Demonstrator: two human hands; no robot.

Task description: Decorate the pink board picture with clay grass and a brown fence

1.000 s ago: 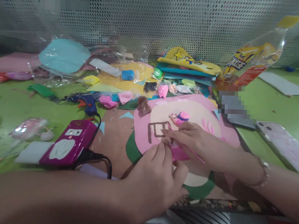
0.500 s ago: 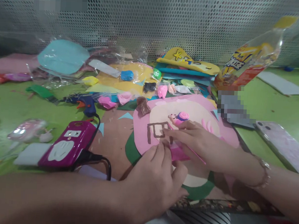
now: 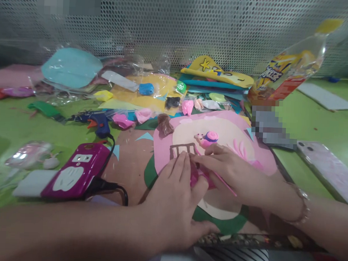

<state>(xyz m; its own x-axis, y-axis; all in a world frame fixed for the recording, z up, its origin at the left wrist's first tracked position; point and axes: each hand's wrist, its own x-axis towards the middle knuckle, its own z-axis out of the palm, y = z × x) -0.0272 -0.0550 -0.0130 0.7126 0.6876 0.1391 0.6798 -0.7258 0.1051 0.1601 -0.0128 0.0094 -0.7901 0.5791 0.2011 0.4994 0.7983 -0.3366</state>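
A pink paper shape [image 3: 164, 145] with a cream oval [image 3: 231, 128] inside lies on brown board. My left hand [image 3: 177, 195] rests on it, fingers together, fingertips touching the lower part of a brown clay frame [image 3: 183, 146]. My right hand [image 3: 227, 163] is beside it, its index fingertip at the frame's right side and its fingers curled around a thin pink stick [image 3: 225, 183]. A magenta piece [image 3: 195, 179] lies partly hidden between the hands. Just above the right hand sits a clay snail [image 3: 210, 136] with a pink and blue shell.
Clay lumps, including a brown one [image 3: 165, 124], lie behind the paper. A magenta power socket [image 3: 78, 171] and a glue gun [image 3: 100, 124] are at left. A bottle [image 3: 290, 70] leans at right, near a phone [image 3: 327, 166]. Plastic-wrapped papers lie at the back.
My left hand has moved up over the lower part of the brown frame, and its thumb has spread outward. My right hand has barely moved and keeps the pink stick.
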